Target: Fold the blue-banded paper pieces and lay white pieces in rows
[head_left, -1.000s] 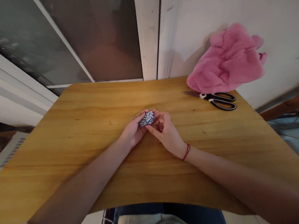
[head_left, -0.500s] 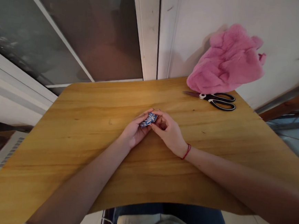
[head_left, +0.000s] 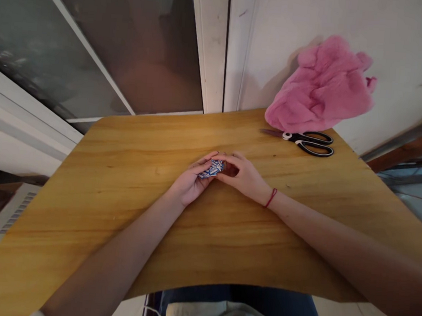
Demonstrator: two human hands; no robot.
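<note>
A small block-like object with a blue-and-white line pattern [head_left: 211,169] is held between both hands over the middle of the table. Its exact kind does not show. My left hand [head_left: 190,181] is closed around its left side, thumb on top. From the right, my right hand [head_left: 242,175] pinches the right end between thumb and fingertips, with a gap showing behind the pinch. A red string bracelet [head_left: 271,198] circles the right wrist. The fingers hide parts of the object's edges and its underside.
Black-handled scissors [head_left: 312,142] lie at the table's back right, blades pointing left. Beside them, a pink plush cloth [head_left: 322,86] leans against the wall. The wooden table [head_left: 130,156] meets a dark sliding door [head_left: 132,40] at its back. A box [head_left: 9,215] stands at the left.
My right hand has turned at the wrist, its wrist and bracelet shifting right and up. The patterned object has tilted a little; both hands still hold it.
</note>
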